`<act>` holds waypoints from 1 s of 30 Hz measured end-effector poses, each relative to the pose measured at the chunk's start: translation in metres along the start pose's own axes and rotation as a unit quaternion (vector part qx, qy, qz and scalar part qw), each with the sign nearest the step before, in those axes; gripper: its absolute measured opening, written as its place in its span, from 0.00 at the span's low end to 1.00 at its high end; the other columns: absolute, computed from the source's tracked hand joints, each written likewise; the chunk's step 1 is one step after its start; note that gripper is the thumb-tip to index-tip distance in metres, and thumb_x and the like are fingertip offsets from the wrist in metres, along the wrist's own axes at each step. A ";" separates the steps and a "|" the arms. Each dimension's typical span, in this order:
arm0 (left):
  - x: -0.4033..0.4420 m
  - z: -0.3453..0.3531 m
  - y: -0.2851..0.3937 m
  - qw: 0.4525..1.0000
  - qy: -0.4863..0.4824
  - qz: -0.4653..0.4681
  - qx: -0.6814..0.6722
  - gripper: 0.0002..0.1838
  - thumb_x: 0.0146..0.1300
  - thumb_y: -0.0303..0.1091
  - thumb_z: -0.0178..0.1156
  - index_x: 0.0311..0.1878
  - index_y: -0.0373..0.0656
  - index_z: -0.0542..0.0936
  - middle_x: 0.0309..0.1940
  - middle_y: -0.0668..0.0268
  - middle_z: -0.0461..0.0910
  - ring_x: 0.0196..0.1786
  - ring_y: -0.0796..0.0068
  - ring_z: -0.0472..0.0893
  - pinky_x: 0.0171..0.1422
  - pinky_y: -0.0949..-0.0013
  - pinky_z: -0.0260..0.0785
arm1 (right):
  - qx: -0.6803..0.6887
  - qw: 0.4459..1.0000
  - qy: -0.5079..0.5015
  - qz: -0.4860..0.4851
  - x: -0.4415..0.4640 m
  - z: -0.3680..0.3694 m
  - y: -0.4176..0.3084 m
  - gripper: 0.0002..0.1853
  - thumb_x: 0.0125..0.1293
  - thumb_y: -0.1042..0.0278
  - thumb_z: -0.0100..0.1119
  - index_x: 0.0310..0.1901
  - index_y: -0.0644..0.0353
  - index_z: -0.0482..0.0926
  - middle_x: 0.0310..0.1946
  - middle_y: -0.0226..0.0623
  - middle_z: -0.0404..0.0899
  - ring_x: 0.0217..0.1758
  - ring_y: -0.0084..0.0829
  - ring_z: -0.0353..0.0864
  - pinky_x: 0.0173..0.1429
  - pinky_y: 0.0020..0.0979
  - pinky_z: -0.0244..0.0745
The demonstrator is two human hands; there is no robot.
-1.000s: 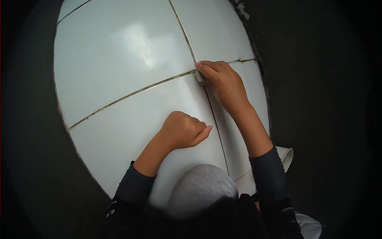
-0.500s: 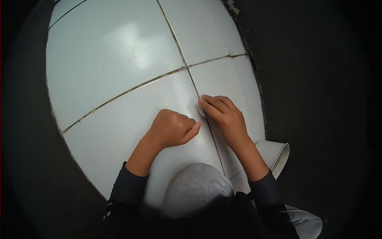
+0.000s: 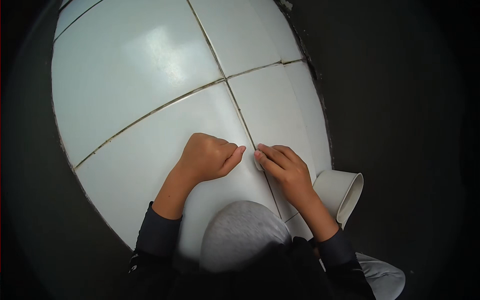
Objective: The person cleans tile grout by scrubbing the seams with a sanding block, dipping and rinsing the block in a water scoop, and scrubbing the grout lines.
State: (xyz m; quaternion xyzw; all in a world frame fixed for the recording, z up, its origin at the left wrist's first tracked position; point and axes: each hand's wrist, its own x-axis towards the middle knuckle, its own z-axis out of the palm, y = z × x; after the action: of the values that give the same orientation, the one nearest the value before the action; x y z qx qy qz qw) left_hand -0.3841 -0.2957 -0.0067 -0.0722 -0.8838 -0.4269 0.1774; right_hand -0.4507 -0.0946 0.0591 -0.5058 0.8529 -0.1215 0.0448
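Small pale piece is sitting at the tile gap, R hand is pinching it w/ fingertips; L hand is resting fisted nearby, contents unclear. Keeping pressure even & in line w/ the tile gap is prob. best.

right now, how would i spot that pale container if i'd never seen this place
Start with the big white tiled surface and find the right hand on its lower right. Just to the right of that hand's wrist sits the pale container, its open mouth turned rightward. Unlike the flat tiles beside it, it is hollow with a curved rim.
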 end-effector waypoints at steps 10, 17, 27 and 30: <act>0.002 -0.003 0.000 1.000 -0.010 -0.015 -0.010 0.21 0.59 0.30 0.59 0.10 0.43 0.68 0.06 0.65 0.65 0.09 0.67 0.62 0.16 0.66 0.53 | 0.010 1.000 -0.028 0.007 -0.057 -0.005 -0.007 0.18 0.56 0.74 0.57 0.50 0.54 0.81 0.51 0.30 0.80 0.50 0.33 0.78 0.48 0.32 0.78; 0.004 0.001 0.000 1.000 -0.015 -0.010 0.008 0.22 0.60 0.30 0.59 0.10 0.43 0.67 0.07 0.64 0.65 0.09 0.66 0.62 0.16 0.66 0.53 | 0.019 1.000 0.013 0.018 -0.006 0.002 0.000 0.18 0.55 0.74 0.57 0.49 0.53 0.82 0.52 0.30 0.80 0.49 0.32 0.79 0.49 0.31 0.77; 0.002 -0.004 0.000 1.000 -0.014 -0.013 0.008 0.22 0.60 0.29 0.59 0.10 0.43 0.66 0.07 0.64 0.63 0.09 0.66 0.60 0.16 0.66 0.52 | 0.028 0.998 -0.040 0.027 -0.093 -0.005 -0.008 0.19 0.56 0.73 0.57 0.50 0.52 0.82 0.52 0.29 0.80 0.49 0.31 0.79 0.48 0.29 0.77; 0.004 -0.005 0.000 1.000 -0.020 -0.006 0.013 0.22 0.60 0.30 0.59 0.10 0.44 0.67 0.06 0.65 0.64 0.09 0.67 0.62 0.16 0.67 0.52 | 0.021 0.999 -0.048 0.013 -0.084 -0.008 -0.006 0.19 0.56 0.73 0.57 0.51 0.51 0.82 0.52 0.29 0.80 0.50 0.31 0.78 0.47 0.29 0.77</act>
State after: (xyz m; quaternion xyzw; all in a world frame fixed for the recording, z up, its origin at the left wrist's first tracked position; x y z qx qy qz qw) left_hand -0.3864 -0.2996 -0.0028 -0.0734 -0.8932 -0.4146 0.1577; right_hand -0.4068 -0.0226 0.0639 -0.4988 0.8535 -0.1147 0.0979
